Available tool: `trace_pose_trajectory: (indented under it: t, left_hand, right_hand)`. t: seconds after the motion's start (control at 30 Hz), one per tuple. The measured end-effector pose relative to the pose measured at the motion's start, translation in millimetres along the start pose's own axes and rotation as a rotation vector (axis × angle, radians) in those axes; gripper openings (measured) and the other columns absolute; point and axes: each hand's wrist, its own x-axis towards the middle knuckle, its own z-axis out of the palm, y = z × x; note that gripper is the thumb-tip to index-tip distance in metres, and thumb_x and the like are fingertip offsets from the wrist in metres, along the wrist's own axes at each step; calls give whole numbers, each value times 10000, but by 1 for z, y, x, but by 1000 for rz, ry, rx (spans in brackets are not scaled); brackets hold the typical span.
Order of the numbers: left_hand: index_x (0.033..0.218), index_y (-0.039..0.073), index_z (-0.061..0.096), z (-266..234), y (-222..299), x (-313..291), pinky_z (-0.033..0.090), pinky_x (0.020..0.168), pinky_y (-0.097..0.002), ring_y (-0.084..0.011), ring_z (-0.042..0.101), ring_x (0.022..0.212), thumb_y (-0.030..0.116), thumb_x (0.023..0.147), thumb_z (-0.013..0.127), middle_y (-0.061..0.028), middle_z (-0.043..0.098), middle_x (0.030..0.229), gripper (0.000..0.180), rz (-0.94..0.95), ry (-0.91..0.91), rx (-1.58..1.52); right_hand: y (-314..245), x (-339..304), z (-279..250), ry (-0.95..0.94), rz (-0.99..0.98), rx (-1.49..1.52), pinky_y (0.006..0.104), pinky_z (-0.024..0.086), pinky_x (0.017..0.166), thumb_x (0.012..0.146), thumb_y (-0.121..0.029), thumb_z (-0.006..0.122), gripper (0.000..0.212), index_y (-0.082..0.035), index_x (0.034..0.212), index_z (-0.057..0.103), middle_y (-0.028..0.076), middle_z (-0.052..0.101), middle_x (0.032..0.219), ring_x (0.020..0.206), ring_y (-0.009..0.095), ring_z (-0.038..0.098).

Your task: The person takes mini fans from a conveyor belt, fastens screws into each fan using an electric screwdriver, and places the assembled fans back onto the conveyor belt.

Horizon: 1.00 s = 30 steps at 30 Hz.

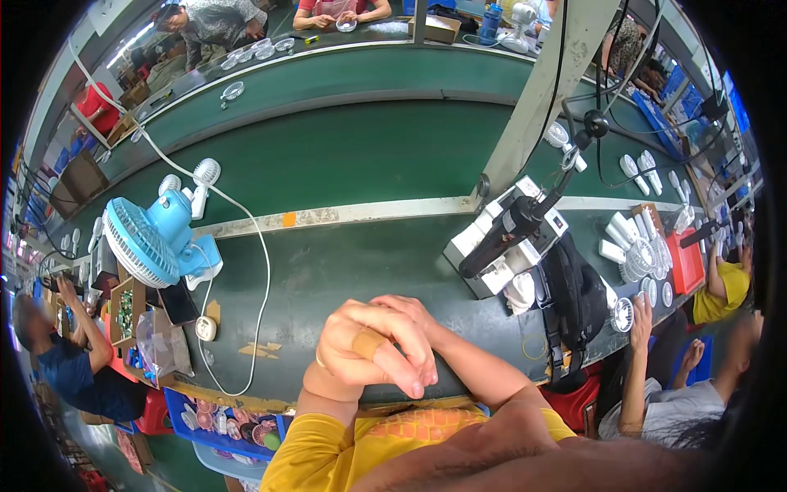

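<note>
Where the left grip (370, 340) overlaps the right grip (412, 310), I cannot tell whether either is clenched

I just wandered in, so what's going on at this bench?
A person has both hands close together over the green workbench: the left hand in front, the right hand partly behind it. Nothing shows in either. A blue fan stands on the left, and a black tool hangs on the right. Farther right, a co-worker's hand is beside round white fan parts.
</note>
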Motion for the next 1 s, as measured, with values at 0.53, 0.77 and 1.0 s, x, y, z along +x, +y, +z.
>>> trace_pose_trajectory:
  t: [0.53,0.77,1.0]
  left_hand:
    - [801,-30,620,-24,-12,-6,469,578,-294,-242,588,694,57,759,577,-106,589,799,106,-184,-670,-56]
    - [728,4,500,8,-34,-10,458,564,-353,-279,543,700,117,735,575,-116,556,808,135,-321,-1421,394]
    - [679,-1,488,18,-48,-39,449,533,-412,-331,552,575,128,701,572,-147,556,641,156,-480,-1401,137]
  right_hand:
    - [2,0,1,-84,51,-36,358,478,637,851,-115,551,108,-12,868,576,132,604,806,720,297,589]
    - [2,-2,-1,-91,100,-39,353,476,636,847,-126,560,121,-14,891,581,131,606,811,718,289,589]
    - [1,-3,-1,-92,105,-34,341,470,621,841,-120,567,116,-18,895,582,127,598,794,687,273,585]
